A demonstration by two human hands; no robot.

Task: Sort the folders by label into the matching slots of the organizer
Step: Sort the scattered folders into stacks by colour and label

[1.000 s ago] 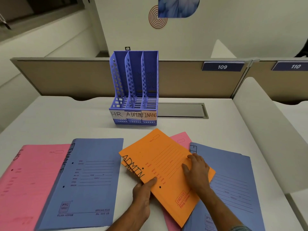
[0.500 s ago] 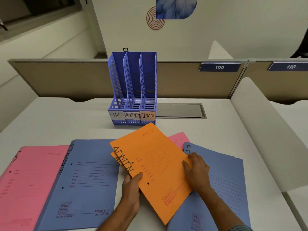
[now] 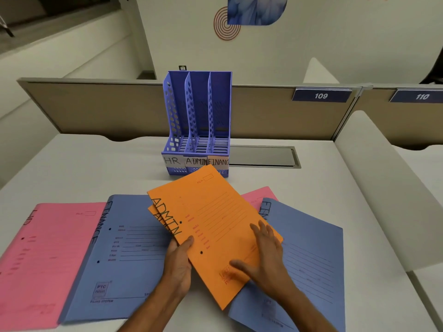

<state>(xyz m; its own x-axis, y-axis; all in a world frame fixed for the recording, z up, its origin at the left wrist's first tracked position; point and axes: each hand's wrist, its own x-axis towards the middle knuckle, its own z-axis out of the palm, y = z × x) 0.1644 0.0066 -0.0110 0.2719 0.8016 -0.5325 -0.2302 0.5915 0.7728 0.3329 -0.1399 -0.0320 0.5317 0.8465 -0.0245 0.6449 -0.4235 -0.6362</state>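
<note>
Orange folder (image 3: 215,226) lettered ADMIN, raised at a slant above the desk (image 3: 96,164), caught between both hands. Left hand (image 3: 178,264) clamped on its near left edge, thumb on top beside the last letter, remaining fingers hidden beneath. Right hand (image 3: 266,257) laid flat on the cover near the right edge, fingers (image 3: 260,230) straight and spread, released rather than curled, somewhat blurred. Second orange folder (image 3: 153,213) just underneath, only a sliver of corner and lettering peeking out ahead of the left thumb; whether gripped along with the top one, impossible to tell. Left of the left-hand fingers, flat on the desk: blue folder (image 3: 124,255) marked FINANCE, its left edge lying over pink folder (image 3: 43,259) farther out. Under and to the right of the right-hand fingers: second blue folder (image 3: 311,259), with second pink folder (image 3: 259,197) poking out from below, ahead of those fingertips. Straight beyond both sets of fingers, upright on the desk: purple-blue organizer (image 3: 196,121), three slots tagged HR, ADMIN and FINANC from left to right. Far corner of the raised folder overlapping the organizer's front in this view, contact unclear. Right of the organizer, grey hatch (image 3: 261,156) set into the desk.
</note>
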